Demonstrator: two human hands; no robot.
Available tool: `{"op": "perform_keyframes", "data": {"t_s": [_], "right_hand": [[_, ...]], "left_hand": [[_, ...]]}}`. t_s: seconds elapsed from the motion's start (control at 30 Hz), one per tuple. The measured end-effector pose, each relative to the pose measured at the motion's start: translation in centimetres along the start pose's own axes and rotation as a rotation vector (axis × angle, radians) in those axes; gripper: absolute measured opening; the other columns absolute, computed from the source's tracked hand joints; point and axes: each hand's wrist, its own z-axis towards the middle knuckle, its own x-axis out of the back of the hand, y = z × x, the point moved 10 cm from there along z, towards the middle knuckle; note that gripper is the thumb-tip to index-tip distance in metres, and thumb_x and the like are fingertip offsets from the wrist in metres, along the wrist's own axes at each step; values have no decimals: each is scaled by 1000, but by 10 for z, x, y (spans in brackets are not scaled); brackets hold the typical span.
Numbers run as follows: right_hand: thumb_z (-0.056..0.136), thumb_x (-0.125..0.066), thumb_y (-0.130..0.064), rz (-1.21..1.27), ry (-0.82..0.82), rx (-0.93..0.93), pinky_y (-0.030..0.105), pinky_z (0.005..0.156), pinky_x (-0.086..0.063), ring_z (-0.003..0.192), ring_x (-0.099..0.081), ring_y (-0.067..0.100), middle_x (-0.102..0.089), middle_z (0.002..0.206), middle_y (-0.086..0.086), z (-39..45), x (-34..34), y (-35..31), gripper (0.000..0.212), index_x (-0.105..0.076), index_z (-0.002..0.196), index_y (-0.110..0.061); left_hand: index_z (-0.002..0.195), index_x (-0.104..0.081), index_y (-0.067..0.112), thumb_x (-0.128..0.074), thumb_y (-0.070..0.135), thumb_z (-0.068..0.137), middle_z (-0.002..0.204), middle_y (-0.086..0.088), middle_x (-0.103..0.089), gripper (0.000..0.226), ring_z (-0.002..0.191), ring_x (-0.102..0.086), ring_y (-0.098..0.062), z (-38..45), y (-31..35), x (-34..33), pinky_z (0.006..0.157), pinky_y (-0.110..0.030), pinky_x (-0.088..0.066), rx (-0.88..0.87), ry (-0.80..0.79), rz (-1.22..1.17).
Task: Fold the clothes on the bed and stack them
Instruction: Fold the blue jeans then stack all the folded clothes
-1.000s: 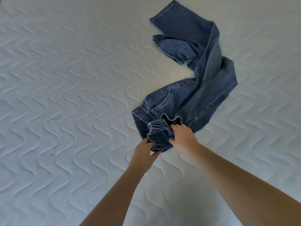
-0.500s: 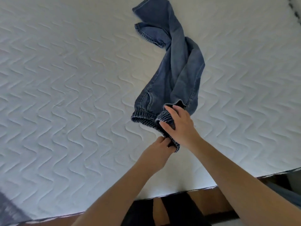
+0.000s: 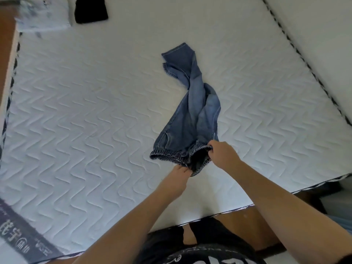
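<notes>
Blue jeans lie on the white quilted mattress, right of centre, legs twisted together and trailing toward the far side, cuffs at the far end. Elastic waistband at the near end, lifted slightly off the surface and pulled open. Left hand pinches the near edge of the waistband, fingers curled into the fabric. Right hand grips the waistband's right side, fingers wrapped over the gathered elastic. Hands near each other, both forearms reaching in from the near edge of the bed. Far left corner: a folded black garment beside a pale, blurred patterned piece, the two just touching or nearly so; cannot tell which.
</notes>
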Motion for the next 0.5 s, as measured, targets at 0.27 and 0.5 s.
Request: {"op": "perform_keyframes", "data": {"t_s": [0.27,0.5], "right_hand": [[95,-46,-21,356,293,-77,30,60,-48,66,-60,21,-65,82,4,-81,84,6,31,-59,123,-24],[89,-48,-18,641,489,-109,14,52,-43,69,-64,11,-68,83,-10,-135,162,8,28,-66,100,-35]], "left_hand": [[121,-62,11,-54,24,97,119,-7,-61,29,108,-55,-27,-33,14,71,95,-37,-42,-102,309,-178],[144,-37,17,-53,49,94,140,-7,-40,61,126,-45,-28,-39,-35,50,101,-42,-42,327,359,-433]]}}
